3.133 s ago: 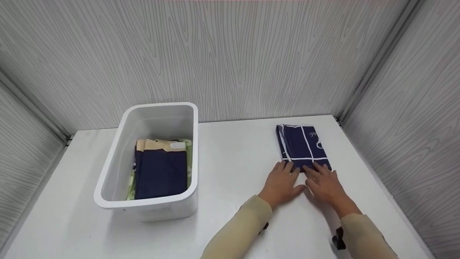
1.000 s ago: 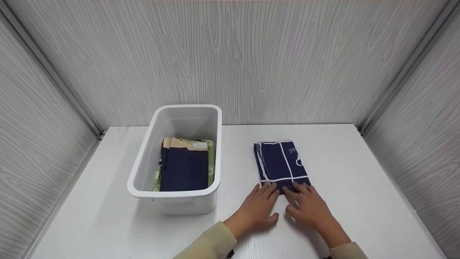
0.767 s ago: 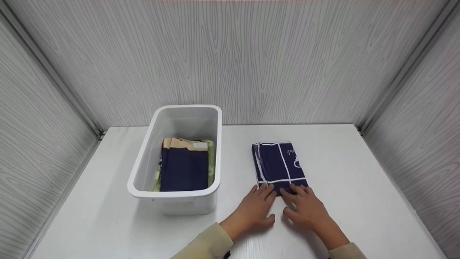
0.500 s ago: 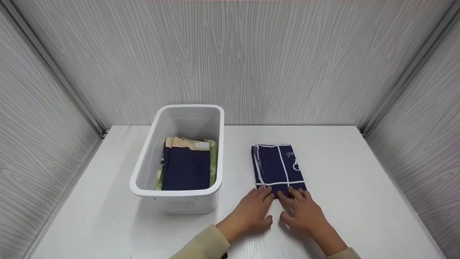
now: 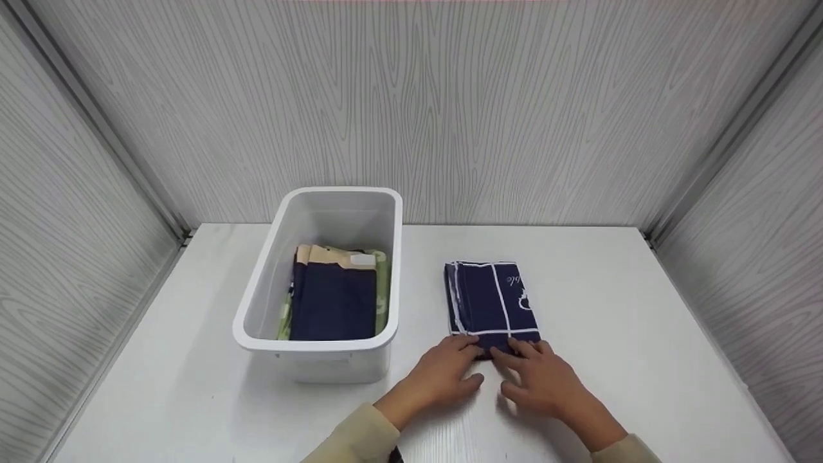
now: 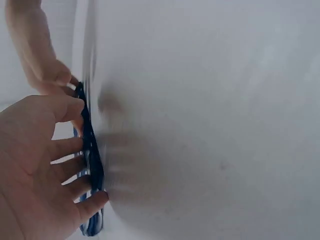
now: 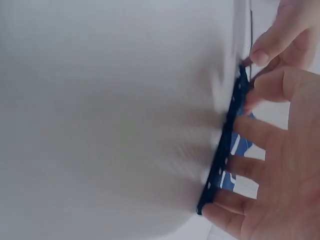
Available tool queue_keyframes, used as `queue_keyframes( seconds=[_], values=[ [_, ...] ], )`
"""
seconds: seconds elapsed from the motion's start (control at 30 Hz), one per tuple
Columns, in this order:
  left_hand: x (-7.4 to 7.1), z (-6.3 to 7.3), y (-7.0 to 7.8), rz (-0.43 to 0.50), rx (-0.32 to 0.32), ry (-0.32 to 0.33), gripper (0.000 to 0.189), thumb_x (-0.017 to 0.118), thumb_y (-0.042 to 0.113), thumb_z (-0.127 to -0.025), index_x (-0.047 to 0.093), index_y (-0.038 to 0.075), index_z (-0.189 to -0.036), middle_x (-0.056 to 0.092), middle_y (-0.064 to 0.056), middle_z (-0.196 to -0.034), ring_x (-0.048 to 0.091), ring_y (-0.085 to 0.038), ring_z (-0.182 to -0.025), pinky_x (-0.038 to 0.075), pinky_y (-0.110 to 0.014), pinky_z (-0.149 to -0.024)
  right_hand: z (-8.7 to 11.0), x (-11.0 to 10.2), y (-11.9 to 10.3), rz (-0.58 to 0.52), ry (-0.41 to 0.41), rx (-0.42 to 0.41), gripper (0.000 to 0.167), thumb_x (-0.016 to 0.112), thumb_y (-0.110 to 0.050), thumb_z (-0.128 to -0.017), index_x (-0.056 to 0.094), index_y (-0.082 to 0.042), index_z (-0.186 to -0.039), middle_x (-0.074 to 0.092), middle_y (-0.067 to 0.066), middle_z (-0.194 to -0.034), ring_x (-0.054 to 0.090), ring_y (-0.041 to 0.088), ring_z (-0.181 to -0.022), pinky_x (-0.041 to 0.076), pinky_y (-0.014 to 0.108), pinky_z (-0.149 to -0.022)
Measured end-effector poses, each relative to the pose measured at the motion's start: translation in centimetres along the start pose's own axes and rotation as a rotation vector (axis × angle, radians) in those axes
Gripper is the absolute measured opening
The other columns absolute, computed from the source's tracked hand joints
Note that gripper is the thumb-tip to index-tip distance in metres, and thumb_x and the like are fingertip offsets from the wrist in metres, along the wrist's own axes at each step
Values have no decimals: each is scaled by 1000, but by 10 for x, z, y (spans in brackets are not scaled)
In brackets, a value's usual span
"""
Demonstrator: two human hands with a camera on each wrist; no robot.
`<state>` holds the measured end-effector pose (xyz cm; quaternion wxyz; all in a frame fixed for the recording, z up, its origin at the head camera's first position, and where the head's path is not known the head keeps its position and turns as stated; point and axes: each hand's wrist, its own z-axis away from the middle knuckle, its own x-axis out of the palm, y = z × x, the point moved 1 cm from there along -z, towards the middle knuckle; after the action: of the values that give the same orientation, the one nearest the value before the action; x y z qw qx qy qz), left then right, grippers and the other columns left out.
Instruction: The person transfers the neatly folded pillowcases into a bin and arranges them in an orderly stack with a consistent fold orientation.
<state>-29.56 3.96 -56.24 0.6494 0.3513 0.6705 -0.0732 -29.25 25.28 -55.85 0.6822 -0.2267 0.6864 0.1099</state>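
Observation:
A folded navy cloth [image 5: 485, 299] with white lines and some white lettering lies flat on the white table, right of the white bin. My left hand [image 5: 443, 373] rests its fingertips on the cloth's near left edge. Beside it, my right hand [image 5: 543, 382] touches the near right part, its fingers spread. In the left wrist view the cloth [image 6: 91, 165] appears edge-on, under the outstretched fingers of the left hand [image 6: 40, 165]. The right wrist view likewise has the cloth's layered edge [image 7: 220, 155] against the fingertips of the right hand [image 7: 280, 165].
To the left stands a white plastic bin [image 5: 257, 302] holding a folded navy and beige cloth [image 5: 334, 302] over green patterned fabric [image 5: 381, 289]. Grey wood-grain panels [image 5: 411, 109] close off the table [image 5: 611, 308] at the back and both sides.
Both hands have drawn the folded cloth toward me and leftward, closer to the bin. The head view has shifted too. The bin's contents look the same.

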Motion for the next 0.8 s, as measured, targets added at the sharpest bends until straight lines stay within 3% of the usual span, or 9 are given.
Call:
queue_keyframes(
  seconds=[0.17,0.3,0.37,0.5,0.6,0.7,0.8],
  values=[
    [-2,-5,-7,433,-122,179,30,63,23,-93,68,10,-120,50,-19,-142,50,-34,-131,42,-45,-108,-2,-11,13,-159,-19,48,49,60,-37,-89,63,-26,-136,61,7,-136,57,34,-111,53,53,-76],
    [-4,-11,-12,740,-301,317,33,63,17,-89,67,6,-120,38,-28,-147,42,-41,-136,39,-52,-109,-3,-14,25,-374,82,111,46,63,-28,-90,64,-20,-135,62,5,-133,57,34,-121,48,56,-95],
    [-6,-14,-15,868,-396,357,38,63,16,-87,64,4,-124,36,-27,-147,40,-42,-137,40,-51,-109,-3,-12,30,-497,154,168,46,65,-24,-90,63,-17,-135,61,8,-136,56,35,-125,45,56,-101],
    [-10,-19,-20,1156,-564,360,47,61,16,-88,57,5,-133,35,-23,-152,39,-41,-138,49,-50,-99,-2,-8,34,-749,254,359,47,65,-21,-92,59,-16,-139,52,11,-145,51,37,-131,45,54,-103],
    [-11,-20,-22,1353,-654,335,50,59,19,-90,52,8,-139,27,-22,-158,37,-41,-140,51,-53,-95,-5,-6,34,-909,289,487,49,62,-22,-95,54,-18,-143,44,10,-152,46,36,-137,41,53,-107],
    [-12,-19,-23,1441,-677,337,52,59,20,-91,50,8,-141,18,-25,-160,31,-43,-143,49,-55,-98,-8,-5,33,-1019,322,554,50,60,-22,-96,51,-18,-145,40,8,-156,41,34,-141,37,52,-109],
    [-12,-18,-24,1482,-676,347,54,59,20,-91,48,6,-142,22,-24,-156,33,-46,-140,48,-57,-98,-12,-3,33,-1086,343,572,50,58,-20,-97,50,-15,-146,40,8,-156,41,32,-141,38,50,-108]
  ],
)
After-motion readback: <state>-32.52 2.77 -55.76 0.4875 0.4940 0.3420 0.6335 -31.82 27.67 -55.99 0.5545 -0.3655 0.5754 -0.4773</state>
